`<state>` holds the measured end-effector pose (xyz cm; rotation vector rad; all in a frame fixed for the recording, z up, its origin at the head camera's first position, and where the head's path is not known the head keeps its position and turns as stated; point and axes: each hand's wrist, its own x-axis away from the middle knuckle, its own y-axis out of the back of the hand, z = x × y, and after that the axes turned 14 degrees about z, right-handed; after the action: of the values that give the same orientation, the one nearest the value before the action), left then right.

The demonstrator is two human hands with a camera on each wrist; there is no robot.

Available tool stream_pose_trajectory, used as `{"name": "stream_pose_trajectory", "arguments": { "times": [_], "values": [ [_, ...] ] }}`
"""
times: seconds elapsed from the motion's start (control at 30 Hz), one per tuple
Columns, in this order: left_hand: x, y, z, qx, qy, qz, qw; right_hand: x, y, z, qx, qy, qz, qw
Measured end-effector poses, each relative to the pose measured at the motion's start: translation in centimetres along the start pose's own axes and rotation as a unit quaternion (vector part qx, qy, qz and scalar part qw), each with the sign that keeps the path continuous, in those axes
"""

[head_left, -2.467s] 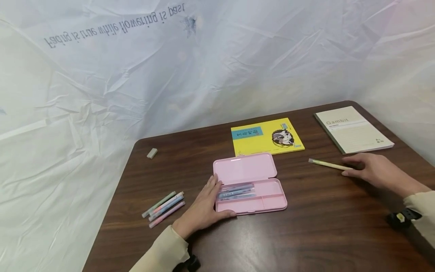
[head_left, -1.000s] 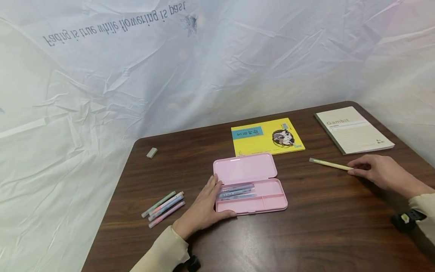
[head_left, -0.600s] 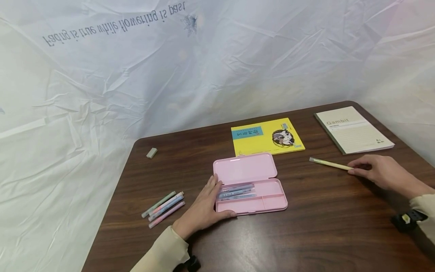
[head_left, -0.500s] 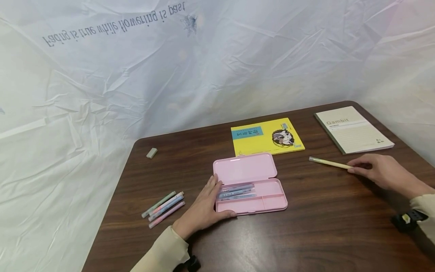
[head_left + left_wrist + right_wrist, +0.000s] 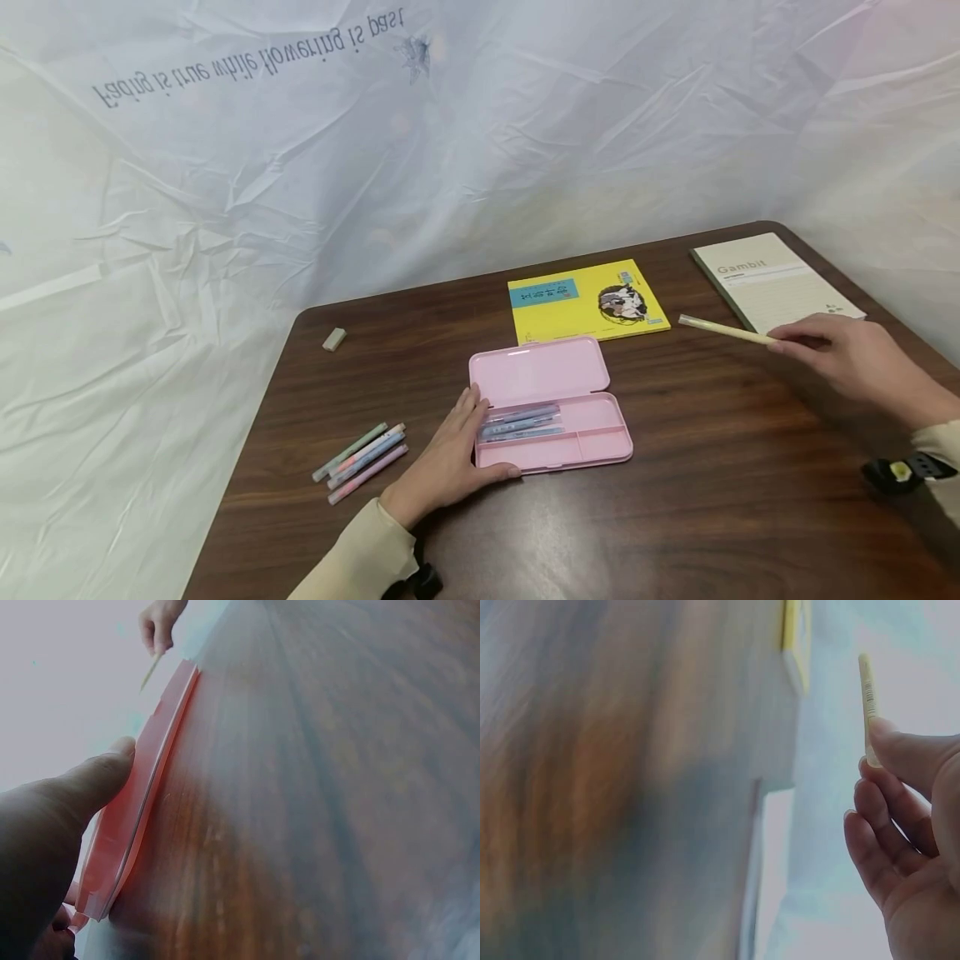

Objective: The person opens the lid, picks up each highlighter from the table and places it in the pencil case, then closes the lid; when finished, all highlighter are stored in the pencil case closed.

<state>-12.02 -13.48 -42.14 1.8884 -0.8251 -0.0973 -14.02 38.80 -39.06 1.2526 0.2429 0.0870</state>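
Pinched at one end between thumb and forefinger of the right hand (image 5: 847, 354), with remaining fingers loosely bent: yellow pen (image 5: 723, 328), directed from that grip toward 10 o'clock, raised above the counter (image 5: 570, 533). Visible only from the right wrist: barcode (image 5: 869, 696) on the barrel. Spread along the open pink pencil case (image 5: 600, 412), with thumb against its near edge: left hand (image 5: 446, 458). Visible only from the head: blue pens (image 5: 521, 422) in the far compartment. At 9 o'clock of the left hand, loose pens (image 5: 367, 460); toward 10–11, eraser (image 5: 334, 339). At 11 o'clock of the right hand, notebook (image 5: 776, 279); just past 12 of the case, yellow booklet (image 5: 585, 321). Underneath, dark wood grain; behind, wrinkled pale sheeting (image 5: 465, 167) with inverted lettering (image 5: 251, 60).
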Motion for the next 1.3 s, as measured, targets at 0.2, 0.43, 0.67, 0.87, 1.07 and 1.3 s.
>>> {"name": "stream_pose_trajectory", "arguments": {
  "times": [0.2, 0.43, 0.67, 0.87, 1.07, 1.3],
  "values": [
    [0.1, 0.0, 0.1, 0.004, 0.0, -0.002, 1.0, -1.3, 0.2, 3.1, -0.008, 0.053, -0.016, 0.9984],
    [0.1, -0.1, 0.2, 0.008, 0.002, 0.0, 1.0, -3.3, -1.2, 8.8, -0.05, 0.12, 0.023, 0.9913],
    [0.0, -0.2, 0.3, 0.013, 0.002, 0.002, 0.9999, -5.3, -2.6, 14.5, -0.111, 0.186, 0.104, 0.9707],
    [0.0, -0.3, 0.3, 0.018, 0.004, 0.003, 0.9998, -6.4, -3.7, 18.0, -0.14, 0.216, 0.175, 0.9502],
    [0.0, -0.3, 0.2, 0.018, 0.006, 0.002, 0.9998, -6.5, -5.5, 19.8, -0.156, 0.247, 0.213, 0.9326],
    [0.1, -0.1, 0.2, 0.017, 0.002, 0.0, 0.9999, -6.1, -7.0, 21.0, -0.18, 0.254, 0.252, 0.9162]
  ]
}}
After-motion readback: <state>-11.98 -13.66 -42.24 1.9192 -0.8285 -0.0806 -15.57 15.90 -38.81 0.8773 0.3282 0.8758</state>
